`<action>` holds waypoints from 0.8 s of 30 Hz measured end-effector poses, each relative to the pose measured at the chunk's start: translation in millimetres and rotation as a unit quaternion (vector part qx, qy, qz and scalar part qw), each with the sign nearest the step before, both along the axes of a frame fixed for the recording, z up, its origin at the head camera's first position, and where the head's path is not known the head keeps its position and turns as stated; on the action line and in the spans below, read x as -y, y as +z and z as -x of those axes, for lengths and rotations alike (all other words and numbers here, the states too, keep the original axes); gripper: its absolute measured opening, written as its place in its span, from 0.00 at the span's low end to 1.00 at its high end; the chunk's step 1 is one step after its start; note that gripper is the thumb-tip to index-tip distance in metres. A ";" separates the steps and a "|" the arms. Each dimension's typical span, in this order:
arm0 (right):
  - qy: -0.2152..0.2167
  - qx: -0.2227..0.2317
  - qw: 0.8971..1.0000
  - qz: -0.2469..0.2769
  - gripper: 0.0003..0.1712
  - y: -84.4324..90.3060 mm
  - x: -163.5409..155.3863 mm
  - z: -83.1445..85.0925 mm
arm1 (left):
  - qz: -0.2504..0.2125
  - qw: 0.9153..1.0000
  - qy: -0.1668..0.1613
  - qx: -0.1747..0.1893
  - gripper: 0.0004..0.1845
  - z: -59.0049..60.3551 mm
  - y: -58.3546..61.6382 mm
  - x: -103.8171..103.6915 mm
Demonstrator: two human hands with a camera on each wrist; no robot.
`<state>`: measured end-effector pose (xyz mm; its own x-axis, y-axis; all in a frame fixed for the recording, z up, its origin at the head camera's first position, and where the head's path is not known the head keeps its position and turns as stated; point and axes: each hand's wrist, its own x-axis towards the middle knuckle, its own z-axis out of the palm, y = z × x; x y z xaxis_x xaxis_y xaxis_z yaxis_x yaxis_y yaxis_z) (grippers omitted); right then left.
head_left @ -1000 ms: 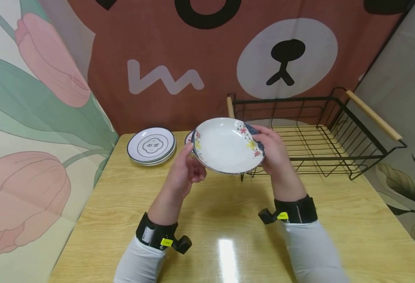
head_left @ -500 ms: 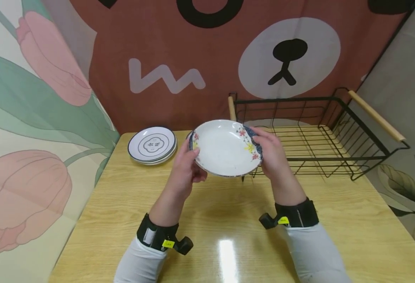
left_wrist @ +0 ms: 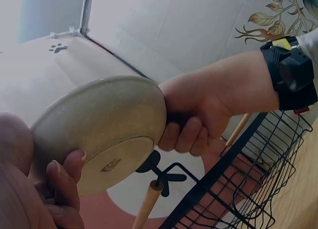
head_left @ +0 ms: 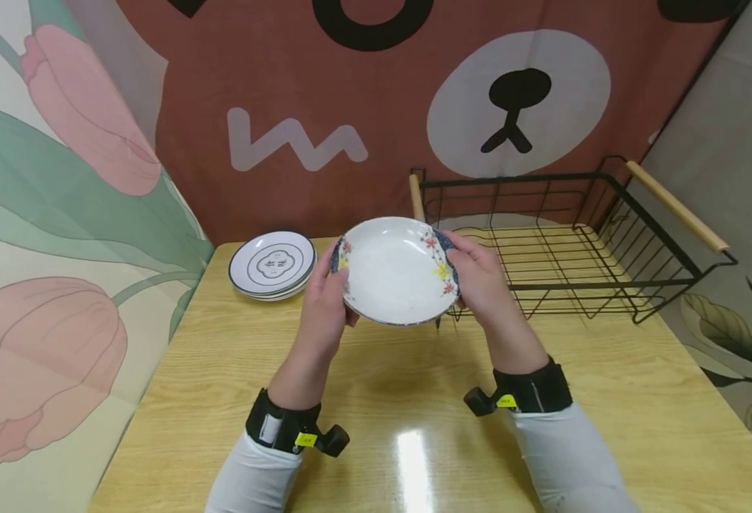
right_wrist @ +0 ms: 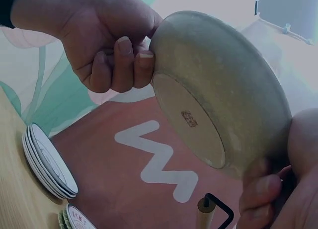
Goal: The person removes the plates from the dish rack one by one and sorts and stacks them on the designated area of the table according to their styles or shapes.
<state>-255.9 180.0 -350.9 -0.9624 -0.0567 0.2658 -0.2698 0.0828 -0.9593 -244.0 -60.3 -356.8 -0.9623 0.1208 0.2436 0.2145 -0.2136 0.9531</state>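
Note:
Above the table, both hands hold up a white plate (head_left: 396, 274) with a dark blue rim and red and yellow flowers. My left hand (head_left: 324, 299) grips its left edge, thumb on top and fingers underneath. On the opposite edge, my right hand (head_left: 481, 281) pinches the rim the same way. The plate tilts toward the head camera. Its pale underside (left_wrist: 112, 124) with a small printed mark shows in the left wrist view, and the same underside (right_wrist: 213, 85) fills much of the right wrist view.
A stack of white plates (head_left: 273, 263) with blue rims stands at the back left. At the back right is a black wire basket (head_left: 606, 285) with wooden handles. In the right wrist view, another small stack of dishes (right_wrist: 74, 219) sits near the plates.
The plate has shifted slightly left and down in the head view, with both hands. The left hand's thumb now lies over the rim. The stack and the basket have stayed put.

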 end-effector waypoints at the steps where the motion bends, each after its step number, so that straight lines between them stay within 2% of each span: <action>1: 0.000 -0.004 1.000 -0.003 0.25 -0.6 0.4 0.0 | 0.002 1.000 0.002 -0.003 0.26 1.0 -0.4 0.4; 6: 0.016 -0.027 0.999 0.005 0.26 -3.5 2.1 1.8 | 0.003 1.000 -0.002 -0.016 0.26 5.4 -2.8 1.7; 11: 0.021 -0.032 0.999 0.011 0.26 -5.7 2.7 3.8 | -0.024 0.999 -0.023 -0.007 0.27 8.0 -4.8 2.5; 15: 0.004 -0.022 1.000 0.020 0.25 -6.5 4.7 6.3 | -0.036 0.999 -0.024 -0.006 0.27 9.5 -4.7 3.8; 19: -0.024 -0.001 0.999 0.027 0.22 -6.0 7.7 9.3 | -0.030 0.999 -0.008 -0.018 0.27 11.5 -2.7 4.8; 24: -0.051 0.001 0.998 0.030 0.22 -2.7 9.6 14.7 | -0.023 0.999 0.009 -0.028 0.26 18.8 0.4 5.1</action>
<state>-270.6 170.4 -353.6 -0.9627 0.0578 0.2644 -0.2616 0.0522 -0.9638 -262.9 -65.4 -356.4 -0.9487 0.0899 0.3030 0.2725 -0.2532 0.9283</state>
